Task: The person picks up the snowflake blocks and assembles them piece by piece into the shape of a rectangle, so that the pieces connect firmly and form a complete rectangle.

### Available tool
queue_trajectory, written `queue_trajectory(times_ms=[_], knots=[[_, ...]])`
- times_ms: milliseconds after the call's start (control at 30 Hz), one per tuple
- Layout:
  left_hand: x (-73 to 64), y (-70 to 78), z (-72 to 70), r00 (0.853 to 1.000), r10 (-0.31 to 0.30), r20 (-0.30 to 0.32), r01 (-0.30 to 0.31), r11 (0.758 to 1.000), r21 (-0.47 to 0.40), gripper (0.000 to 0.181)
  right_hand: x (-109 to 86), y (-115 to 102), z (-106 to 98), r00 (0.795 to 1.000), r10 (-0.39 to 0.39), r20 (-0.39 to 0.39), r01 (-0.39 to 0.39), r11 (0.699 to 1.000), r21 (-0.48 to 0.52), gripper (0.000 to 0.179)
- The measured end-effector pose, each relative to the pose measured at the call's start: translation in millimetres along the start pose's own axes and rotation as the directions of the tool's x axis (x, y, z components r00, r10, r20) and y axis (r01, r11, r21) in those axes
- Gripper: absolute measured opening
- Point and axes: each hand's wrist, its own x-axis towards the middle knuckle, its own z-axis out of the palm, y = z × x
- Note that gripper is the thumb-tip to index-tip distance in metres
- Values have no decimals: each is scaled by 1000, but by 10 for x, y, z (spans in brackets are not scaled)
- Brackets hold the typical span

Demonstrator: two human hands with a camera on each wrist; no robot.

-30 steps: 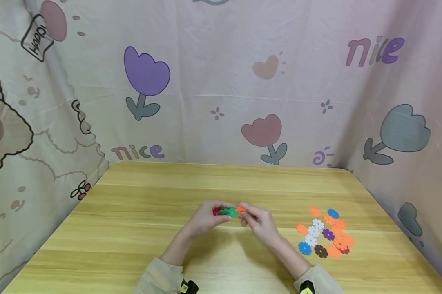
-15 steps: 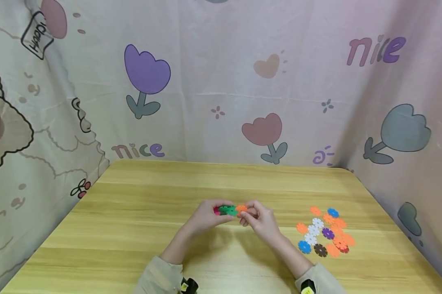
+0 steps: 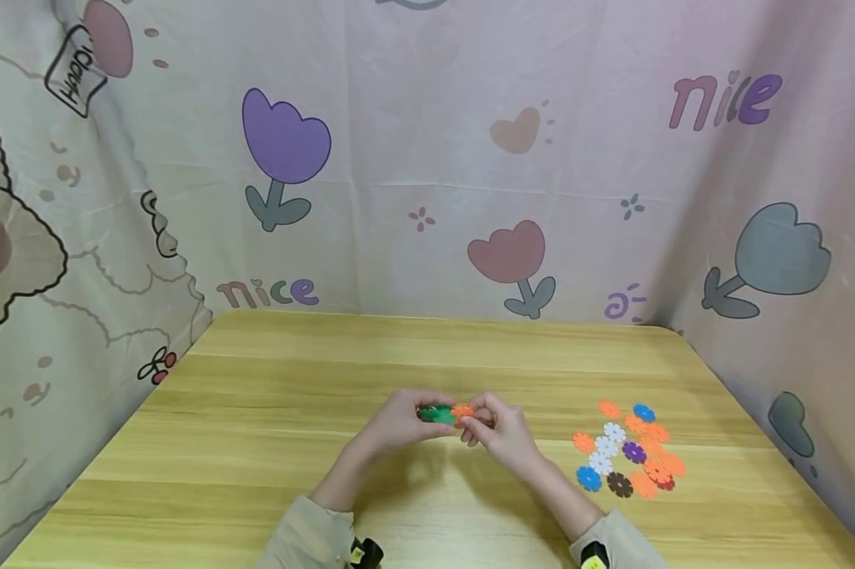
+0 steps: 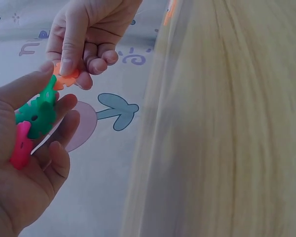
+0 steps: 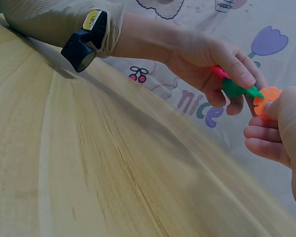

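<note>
My left hand [image 3: 399, 420] holds a small cluster of green notched discs [image 4: 37, 117], with a pink disc [image 4: 21, 146] tucked against the palm. Between the thumb and forefinger of my right hand [image 3: 502, 433] is an orange notched disc [image 5: 267, 98]. The orange disc's edge meets the end green disc; whether their slots are joined I cannot tell. Both hands are raised above the table, fingertips almost together. Fingers cover part of the cluster.
On the wooden table [image 3: 292, 474], to the right of my hands, lie several loose discs: orange [image 3: 583, 442], white [image 3: 607, 447], blue [image 3: 589, 479], purple [image 3: 634, 452], dark brown [image 3: 619, 484] and red. A printed curtain [image 3: 399, 261] hangs behind the table and along its sides.
My right hand has shifted slightly left and down, bringing the orange disc closer to the green ones. The pink disc has gone out of sight in the head view.
</note>
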Motion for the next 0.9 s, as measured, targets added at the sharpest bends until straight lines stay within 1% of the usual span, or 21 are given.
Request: queue_trajectory(times_ms=[100,200,333,400,467,600,700,800,900], knots=[[-1,8,-2,1000,19,0,-19,1000,6,28,-4,81,1,1000,6,6,-6,1000,-9,10],[-5,12,-5,1000,31,1,-31,1000,6,28,-8,99,-9,1000,1,14,-1,1000,-15,9],[-11,-2,-8,1000,25,2,-25,1000,1,29,-23,88,-36,1000,-2,22,3,999,-39,9],[-12,-12,-10,1000,14,-1,-14,1000,-11,29,-33,73,-57,1000,17,14,-16,998,-60,10],[-16,-22,-11,1000,-2,-8,2,1000,-16,29,-46,56,-87,998,57,-7,-57,996,-74,11],[-30,14,-25,999,-31,-26,30,999,-21,29,-79,53,-174,990,132,-58,-135,989,-57,13],[-70,149,-55,999,-34,-35,33,999,-26,28,-115,96,-260,977,183,-105,-188,982,-35,13],[-113,307,-87,999,-35,-41,34,999,-24,25,-161,138,-362,953,256,-164,-263,964,-22,15],[-140,370,-99,998,-35,-49,33,999,-28,26,-218,145,-471,925,320,-206,-334,942,-35,18]])
